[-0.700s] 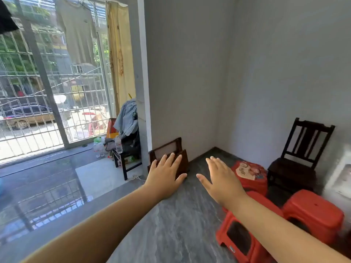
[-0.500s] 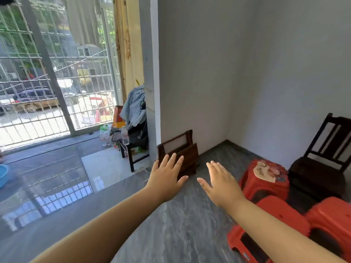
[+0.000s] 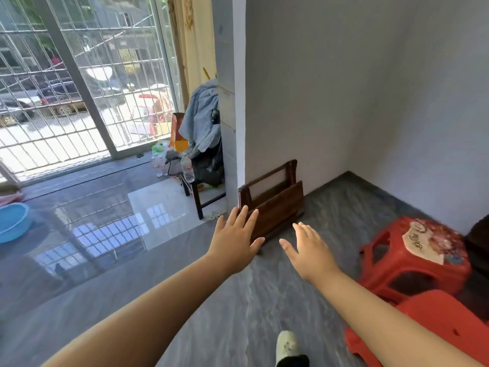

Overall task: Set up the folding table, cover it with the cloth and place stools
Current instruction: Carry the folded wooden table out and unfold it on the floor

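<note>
A folded dark brown wooden table (image 3: 277, 205) leans against the base of the grey wall, next to the wall's corner. My left hand (image 3: 235, 239) reaches toward it with fingers spread, its fingertips over the table's left end as seen from here. My right hand (image 3: 307, 247) is stretched out beside it, open and holding nothing, a little short of the table. A red plastic stool (image 3: 412, 258) with a patterned cloth or sticker on its seat stands at the right. Another red stool (image 3: 434, 329) sits nearer me at the lower right.
A dark chair (image 3: 201, 165) piled with grey clothing and water bottles stands behind the wall corner. A blue basin (image 3: 13, 221) lies on the glossy floor at far left. A barred glass door fills the upper left. My foot (image 3: 288, 348) shows at the bottom.
The view has moved forward and tilted down; the folded table is nearer and larger. Both hands stay open and outstretched, now closer to the table. The dark chair at right has slid out of view.
</note>
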